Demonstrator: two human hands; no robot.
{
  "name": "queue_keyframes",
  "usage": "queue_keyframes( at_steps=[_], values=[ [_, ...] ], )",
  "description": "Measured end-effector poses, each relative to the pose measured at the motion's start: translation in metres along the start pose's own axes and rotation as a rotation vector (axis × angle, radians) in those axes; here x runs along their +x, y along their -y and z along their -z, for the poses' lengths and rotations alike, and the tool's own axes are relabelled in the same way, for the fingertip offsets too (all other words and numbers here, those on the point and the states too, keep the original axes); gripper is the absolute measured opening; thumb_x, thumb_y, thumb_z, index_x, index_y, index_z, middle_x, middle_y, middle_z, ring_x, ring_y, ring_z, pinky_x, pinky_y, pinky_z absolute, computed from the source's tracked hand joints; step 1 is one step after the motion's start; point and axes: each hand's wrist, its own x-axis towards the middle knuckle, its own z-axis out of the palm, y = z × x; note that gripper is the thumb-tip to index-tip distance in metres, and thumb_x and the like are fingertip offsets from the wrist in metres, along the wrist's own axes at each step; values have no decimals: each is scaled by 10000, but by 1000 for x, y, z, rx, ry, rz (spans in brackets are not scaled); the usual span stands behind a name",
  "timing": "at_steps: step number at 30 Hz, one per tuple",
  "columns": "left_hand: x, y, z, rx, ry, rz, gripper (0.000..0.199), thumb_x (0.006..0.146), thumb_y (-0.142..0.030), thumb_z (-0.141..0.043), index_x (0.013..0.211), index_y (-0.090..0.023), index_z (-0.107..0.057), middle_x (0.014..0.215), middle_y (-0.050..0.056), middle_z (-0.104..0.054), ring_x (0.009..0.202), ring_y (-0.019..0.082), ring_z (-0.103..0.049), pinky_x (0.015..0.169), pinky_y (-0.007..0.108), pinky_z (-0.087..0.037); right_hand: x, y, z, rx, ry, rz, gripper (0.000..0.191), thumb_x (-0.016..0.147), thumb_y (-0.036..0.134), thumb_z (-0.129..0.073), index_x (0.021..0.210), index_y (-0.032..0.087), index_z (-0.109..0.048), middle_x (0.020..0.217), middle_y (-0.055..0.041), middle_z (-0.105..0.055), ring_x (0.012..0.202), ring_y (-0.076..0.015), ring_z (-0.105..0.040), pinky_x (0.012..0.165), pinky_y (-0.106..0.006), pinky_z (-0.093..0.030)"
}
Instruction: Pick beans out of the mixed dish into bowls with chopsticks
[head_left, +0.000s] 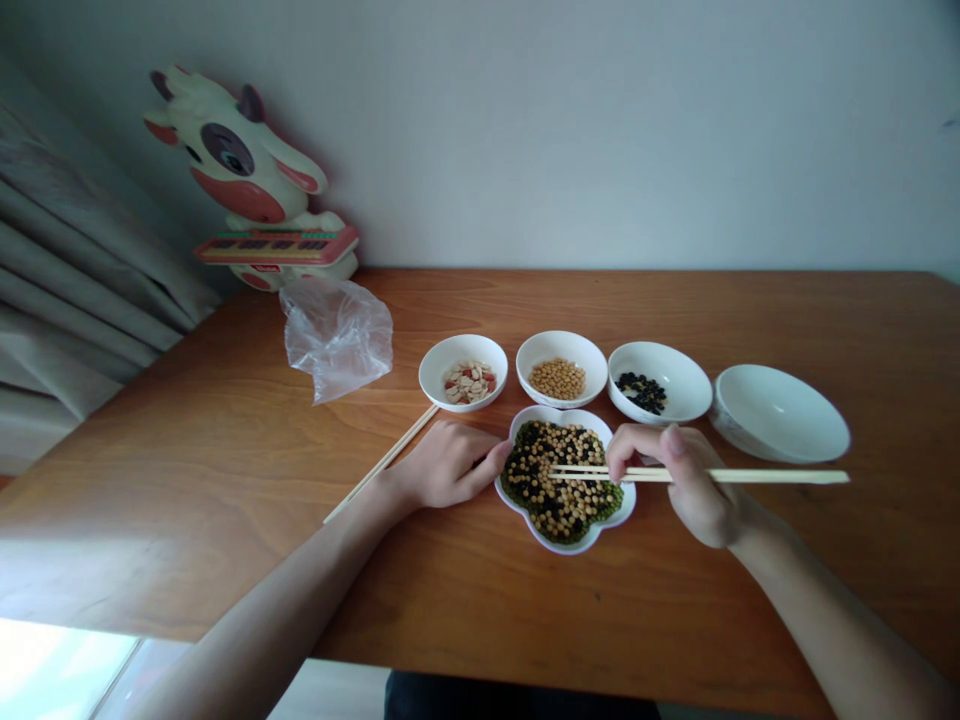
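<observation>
My right hand [694, 485] grips a pair of wooden chopsticks [787, 477] held nearly level, their tips among the beans in a white flower-shaped dish [627, 508]. Yellow soybeans and black beans [562, 440] cover much of that dish, with small green beans [517, 490] showing round its edge. On the dish's left side, the thumb and fingers of my left hand [454, 465] are closed at the rim. Whether anything is pinched between the chopstick tips is too small to tell. Just behind the dish stands a bowl [525, 358] of soybeans [557, 379].
Left of the soybean bowl is a bowl [429, 375] of pale and reddish flat seeds. To the right stand a bowl [690, 385] with black beans and a plain white bowl [784, 415]. Another chopstick pair [382, 463], a plastic bag [337, 335] and a cow toy keyboard [277, 245] lie leftward.
</observation>
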Motion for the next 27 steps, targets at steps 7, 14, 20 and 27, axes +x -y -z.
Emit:
queue_keyframes(
  at_steps=[7,14,20,27],
  values=[
    [0,1,-1,2,12,7,504,1138,-378,-319,725,-183,-531,753,41,-665,629,137,-525,689,289,-398,-2,-1,-1,22,-23,-16,711,1115,614,-159,826,248,-695,783,-50,-695,739,-228,-629,722,-393,-457],
    [0,1,0,13,16,11,498,1137,-381,-316,727,-183,-519,754,41,-664,636,138,-526,691,286,-397,-3,-6,0,55,-84,10,742,1110,616,-150,809,263,-729,784,-63,-724,762,-250,-669,711,-407,-483],
    [0,2,0,17,30,18,504,1141,-391,-303,728,-182,-500,761,42,-666,641,136,-526,695,287,-396,-1,-7,2,57,-64,6,789,1090,659,-108,794,257,-719,764,-61,-707,734,-243,-658,690,-395,-487],
    [0,2,0,11,26,2,507,1143,-384,-300,727,-179,-503,748,35,-652,629,130,-514,684,279,-392,0,-2,-2,37,-28,-2,742,1109,635,-149,808,237,-697,768,-44,-688,718,-210,-620,689,-363,-444]
  ],
)
